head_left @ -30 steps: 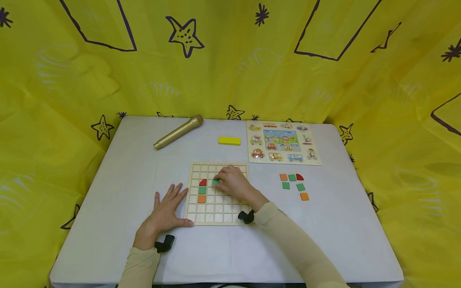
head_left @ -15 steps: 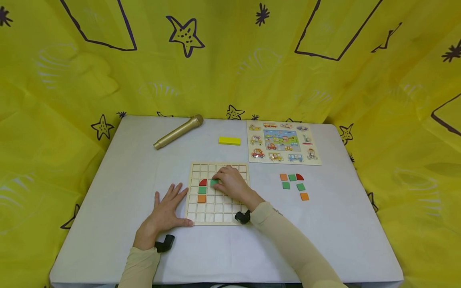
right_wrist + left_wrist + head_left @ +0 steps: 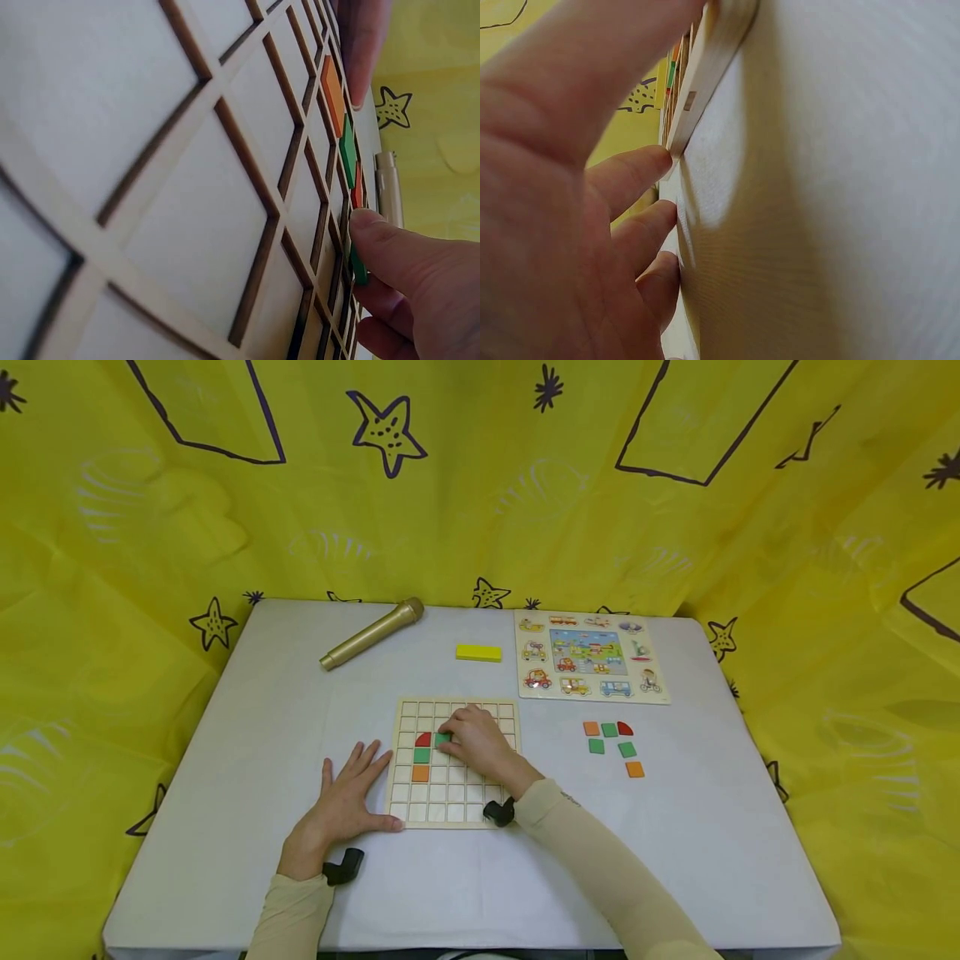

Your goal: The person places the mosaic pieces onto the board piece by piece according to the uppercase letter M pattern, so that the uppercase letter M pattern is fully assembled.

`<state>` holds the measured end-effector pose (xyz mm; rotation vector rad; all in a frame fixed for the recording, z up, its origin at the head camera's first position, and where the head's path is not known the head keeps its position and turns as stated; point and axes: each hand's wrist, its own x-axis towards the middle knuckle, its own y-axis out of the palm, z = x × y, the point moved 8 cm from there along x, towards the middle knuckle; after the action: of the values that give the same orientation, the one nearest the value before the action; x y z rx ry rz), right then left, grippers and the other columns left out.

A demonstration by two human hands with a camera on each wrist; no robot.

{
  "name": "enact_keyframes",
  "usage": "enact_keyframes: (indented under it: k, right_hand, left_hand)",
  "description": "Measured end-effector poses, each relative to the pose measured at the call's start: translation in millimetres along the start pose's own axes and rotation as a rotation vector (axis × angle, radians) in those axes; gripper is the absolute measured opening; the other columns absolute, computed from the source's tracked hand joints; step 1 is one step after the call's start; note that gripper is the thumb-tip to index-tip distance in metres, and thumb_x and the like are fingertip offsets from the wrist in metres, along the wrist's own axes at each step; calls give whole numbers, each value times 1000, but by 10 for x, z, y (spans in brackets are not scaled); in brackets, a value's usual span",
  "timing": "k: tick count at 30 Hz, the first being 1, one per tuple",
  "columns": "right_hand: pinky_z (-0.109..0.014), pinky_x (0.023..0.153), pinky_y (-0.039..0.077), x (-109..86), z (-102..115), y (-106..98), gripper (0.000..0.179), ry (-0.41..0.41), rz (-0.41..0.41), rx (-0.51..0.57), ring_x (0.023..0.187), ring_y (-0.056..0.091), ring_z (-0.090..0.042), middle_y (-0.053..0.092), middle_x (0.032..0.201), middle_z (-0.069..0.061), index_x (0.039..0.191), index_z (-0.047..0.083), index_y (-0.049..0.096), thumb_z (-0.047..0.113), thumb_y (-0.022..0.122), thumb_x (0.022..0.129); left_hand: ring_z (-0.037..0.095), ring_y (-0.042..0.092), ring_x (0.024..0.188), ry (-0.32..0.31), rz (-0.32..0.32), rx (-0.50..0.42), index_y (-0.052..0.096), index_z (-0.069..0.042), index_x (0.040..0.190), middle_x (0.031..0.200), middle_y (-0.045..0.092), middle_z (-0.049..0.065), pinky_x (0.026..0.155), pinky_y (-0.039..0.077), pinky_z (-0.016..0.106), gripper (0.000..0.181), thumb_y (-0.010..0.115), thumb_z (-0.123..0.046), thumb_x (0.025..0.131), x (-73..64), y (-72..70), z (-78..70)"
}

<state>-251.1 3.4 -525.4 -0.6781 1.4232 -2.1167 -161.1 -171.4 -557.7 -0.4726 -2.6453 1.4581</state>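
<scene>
A wooden grid board (image 3: 457,821) lies on the white table. In one of its columns sit a red quarter-circle tile (image 3: 423,740), a green square tile (image 3: 422,756) and an orange square tile (image 3: 420,773). My right hand (image 3: 482,744) pinches another green square tile (image 3: 442,740) between thumb and fingers, just right of the red one; the right wrist view shows this green tile (image 3: 358,264) at the grid. With fingers spread, my left hand (image 3: 341,802) rests at the board's left edge, its thumb at the near corner. In the left wrist view, its fingertips touch the board's side (image 3: 697,94).
Loose tiles, among them a red quarter-circle (image 3: 625,728) and an orange square (image 3: 635,769), lie right of the board. Behind are a gold microphone (image 3: 372,634), a yellow block (image 3: 478,653) and a picture puzzle board (image 3: 592,692). A yellow curtain (image 3: 450,527) surrounds the table.
My right hand has moved slightly left with the green tile, bringing it closer to the red quarter-circle. My left hand has stayed in place.
</scene>
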Motion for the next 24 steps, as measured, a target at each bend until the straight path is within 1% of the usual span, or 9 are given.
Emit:
enact_keyframes:
  k: [5, 13, 24]
  right_hand:
    - [-35, 86, 44, 10, 5, -2, 27, -1, -4, -10, 96, 56, -19, 68, 105, 0, 108, 12, 75, 32, 72, 90]
    - [-35, 88, 43, 19, 3, 1, 27, -4, -7, -15, 97, 56, -19, 68, 104, 0, 107, 12, 75, 33, 73, 89]
    - [-35, 86, 43, 29, -3, 16, 28, -9, -27, -9, 95, 55, -19, 66, 102, -1, 107, 11, 75, 31, 75, 87]
  left_hand:
    - [37, 8, 146, 2, -2, 8, 37, -8, 151, 159, 20, 17, 105, -7, 69, 115, 85, -60, 60, 6, 1, -10]
    - [37, 7, 146, -1, 3, 11, 37, -8, 151, 159, 20, 16, 105, -8, 69, 115, 85, -60, 60, 11, 7, -2]
    - [36, 6, 146, -1, 4, 4, 36, -9, 152, 160, 19, 16, 105, -9, 68, 116, 85, -61, 60, 18, 21, 14]
